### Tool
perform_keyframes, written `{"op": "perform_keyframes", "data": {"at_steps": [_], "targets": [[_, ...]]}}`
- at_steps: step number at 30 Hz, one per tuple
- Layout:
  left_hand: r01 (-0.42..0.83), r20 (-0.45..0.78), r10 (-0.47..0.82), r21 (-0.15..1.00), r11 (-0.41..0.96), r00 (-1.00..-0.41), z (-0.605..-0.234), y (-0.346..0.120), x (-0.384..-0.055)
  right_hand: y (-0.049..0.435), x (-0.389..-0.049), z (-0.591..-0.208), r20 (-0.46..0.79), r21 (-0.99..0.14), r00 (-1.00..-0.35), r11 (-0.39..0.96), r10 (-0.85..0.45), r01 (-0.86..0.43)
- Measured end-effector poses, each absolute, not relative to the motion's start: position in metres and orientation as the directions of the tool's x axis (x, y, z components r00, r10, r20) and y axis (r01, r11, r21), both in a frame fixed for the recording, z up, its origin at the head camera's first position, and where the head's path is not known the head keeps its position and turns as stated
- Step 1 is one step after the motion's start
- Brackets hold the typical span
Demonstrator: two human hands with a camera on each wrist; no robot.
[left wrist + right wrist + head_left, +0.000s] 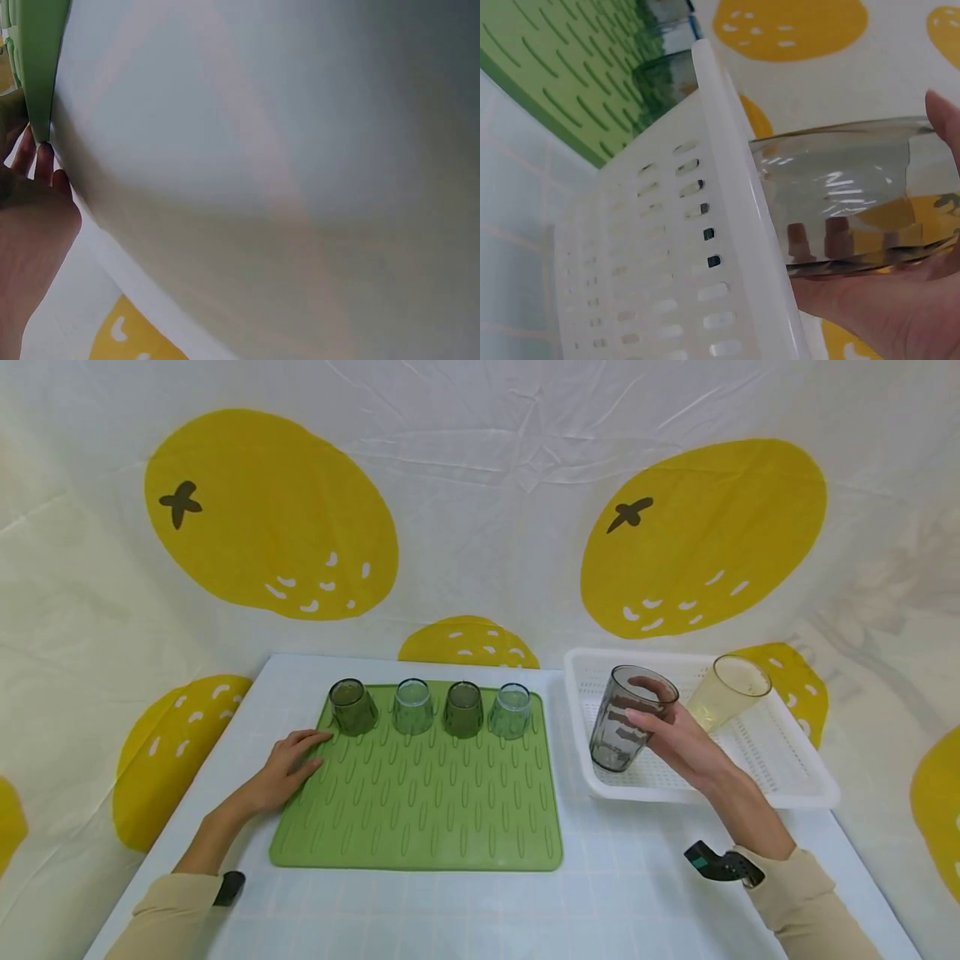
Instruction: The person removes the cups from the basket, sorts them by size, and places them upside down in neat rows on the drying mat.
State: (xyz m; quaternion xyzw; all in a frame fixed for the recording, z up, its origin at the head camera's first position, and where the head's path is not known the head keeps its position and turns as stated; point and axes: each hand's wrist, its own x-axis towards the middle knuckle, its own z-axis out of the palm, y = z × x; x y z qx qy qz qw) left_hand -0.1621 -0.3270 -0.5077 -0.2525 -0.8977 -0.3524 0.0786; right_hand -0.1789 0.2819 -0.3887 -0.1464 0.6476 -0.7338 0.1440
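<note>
The right hand (693, 747) grasps a tilted smoky-grey glass tumbler (617, 728), probably rigid, slick, breakable and best encircled mid-body, at the white perforated basket's (660, 792) left end; the left hand (283, 774), fingers relaxed, touches the green ridged mat (450, 839).

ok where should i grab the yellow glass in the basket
Probably the upper wall of the yellow glass, just below its rim, coming from the right: its open mouth faces up, that round wall suits a wraparound grip, and the right hand holding the grey glass crowds its left.

Green mat (420, 785) in all views
</note>
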Motion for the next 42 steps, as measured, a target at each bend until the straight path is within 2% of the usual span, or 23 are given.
{"op": "perform_keyframes", "data": {"at_steps": [14, 20, 28, 38, 42], "targets": [[0.5, 0.304, 0.4, 0.597, 0.628, -0.865, -0.505, -0.323, -0.162, 0.262, -0.173, -0.365, 0.169, -0.983, -0.935, -0.127, -0.312, -0.135], [0.497, 0.302, 0.398, 0.596, 0.63, -0.866, -0.504, -0.323, -0.161, 0.249, -0.169, -0.358, 0.23, -0.973, -0.929, -0.105, -0.291, -0.208], [0.469, 0.271, 0.39, 0.618, 0.63, -0.88, -0.501, -0.324, -0.161, 0.227, -0.169, -0.357, 0.317, -0.945, -0.894, -0.183, -0.316, -0.27], [0.377, 0.195, 0.339, 0.671, 0.639, -0.92, -0.493, -0.322, -0.159, 0.201, -0.169, -0.365, 0.322, -0.946, -0.885, -0.148, -0.335, -0.289], [0.358, 0.226, 0.28, 0.663, 0.658, -0.933, -0.49, -0.314, -0.159, 0.19, -0.168, -0.369, 0.326, -0.945, -0.881, -0.149, -0.343, -0.292]]}}
